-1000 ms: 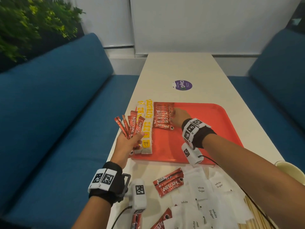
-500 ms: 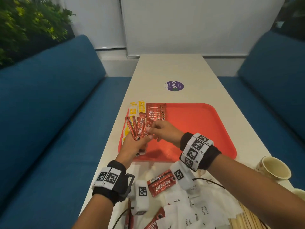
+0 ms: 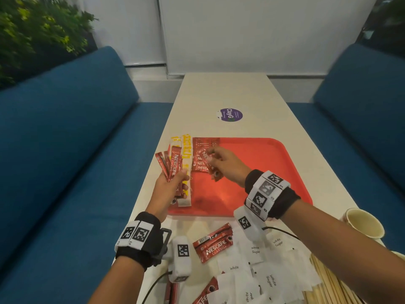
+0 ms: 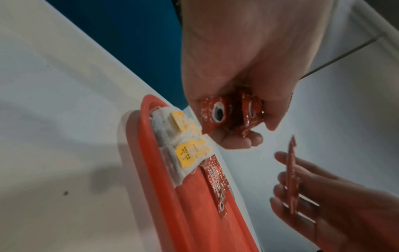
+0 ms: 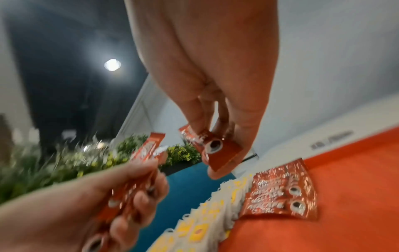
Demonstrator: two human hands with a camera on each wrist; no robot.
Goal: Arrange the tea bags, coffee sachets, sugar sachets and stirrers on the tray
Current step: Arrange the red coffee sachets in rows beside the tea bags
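My left hand grips a fan of several red coffee sachets over the left edge of the red tray. My right hand pinches a single coffee sachet just above the row of coffee sachets lying at the tray's left. In the right wrist view that sachet hangs between thumb and fingers, clear of the row. Tea bags with yellow tags line the tray's left edge. In the left wrist view, the bunch's ends stick out of my fist.
Near me on the white table lie loose coffee sachets, a heap of white sugar sachets and wooden stirrers. A paper cup stands at the right edge. Blue benches flank the table.
My right hand left the row on the tray, took one sachet from the bunch in my left hand, and has carried it back over the row. The left hand stayed put.
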